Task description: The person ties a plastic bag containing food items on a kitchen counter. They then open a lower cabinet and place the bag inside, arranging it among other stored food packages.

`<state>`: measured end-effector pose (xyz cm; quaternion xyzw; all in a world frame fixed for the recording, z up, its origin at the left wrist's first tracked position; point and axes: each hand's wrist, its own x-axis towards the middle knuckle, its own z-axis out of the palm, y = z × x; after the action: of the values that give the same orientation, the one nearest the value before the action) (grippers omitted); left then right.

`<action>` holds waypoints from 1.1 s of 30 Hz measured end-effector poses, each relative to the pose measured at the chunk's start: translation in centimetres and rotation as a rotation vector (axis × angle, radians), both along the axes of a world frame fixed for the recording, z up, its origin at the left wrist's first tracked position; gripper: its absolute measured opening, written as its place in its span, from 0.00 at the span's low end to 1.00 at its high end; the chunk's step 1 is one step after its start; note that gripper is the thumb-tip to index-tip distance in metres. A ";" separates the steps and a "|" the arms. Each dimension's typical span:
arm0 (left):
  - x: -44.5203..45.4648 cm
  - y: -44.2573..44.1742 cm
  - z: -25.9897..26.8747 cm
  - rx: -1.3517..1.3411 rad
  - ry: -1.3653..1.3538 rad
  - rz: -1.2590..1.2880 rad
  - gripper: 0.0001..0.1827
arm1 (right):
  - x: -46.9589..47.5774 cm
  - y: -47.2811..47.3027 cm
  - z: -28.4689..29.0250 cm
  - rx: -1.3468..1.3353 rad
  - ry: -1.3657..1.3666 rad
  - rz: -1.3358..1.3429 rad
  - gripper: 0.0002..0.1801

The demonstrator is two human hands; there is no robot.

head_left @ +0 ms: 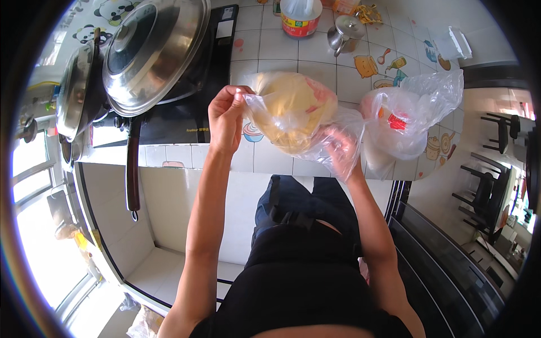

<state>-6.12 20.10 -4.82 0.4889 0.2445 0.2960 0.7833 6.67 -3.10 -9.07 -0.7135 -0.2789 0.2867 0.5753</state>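
A clear plastic bag with something pale yellow and a red-printed patch in it is held just above the tiled counter. My left hand pinches the bag's left edge between thumb and fingers. At the bag's lower right, my right hand shows blurred through the clear film. Whether it is inside the bag or behind it, and how its fingers are set, cannot be made out. Just right of that hand stands a second clear plastic bag, with whitish contents and a red label.
A lidded wok sits on the black cooktop, its long handle jutting past the counter edge. Another lidded pan is further left. Toward the back are a large plastic jug and a small lidded metal pot.
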 end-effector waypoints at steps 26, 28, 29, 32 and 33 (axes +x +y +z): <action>3.3 -2.5 -3.7 0.085 0.457 0.516 0.11 | -2.1 5.3 3.7 0.110 -0.543 0.142 0.18; 3.3 -2.0 -3.9 0.119 0.440 0.517 0.11 | -2.4 5.3 3.6 0.003 -0.500 0.108 0.17; 3.2 -1.7 -4.1 0.148 0.420 0.509 0.11 | -2.4 5.1 3.6 0.100 -0.284 0.032 0.14; 2.7 0.3 -5.0 0.196 0.485 0.531 0.08 | -2.3 3.9 3.0 0.310 0.372 -0.194 0.07; 2.6 1.1 -5.5 0.249 0.527 0.548 0.08 | -1.9 2.4 3.0 0.051 -0.413 -0.110 0.03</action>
<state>-3.51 21.24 -10.36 0.5559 0.5208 0.3858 0.5206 4.81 -0.74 -6.02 -0.7566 -0.3587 0.0953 0.5384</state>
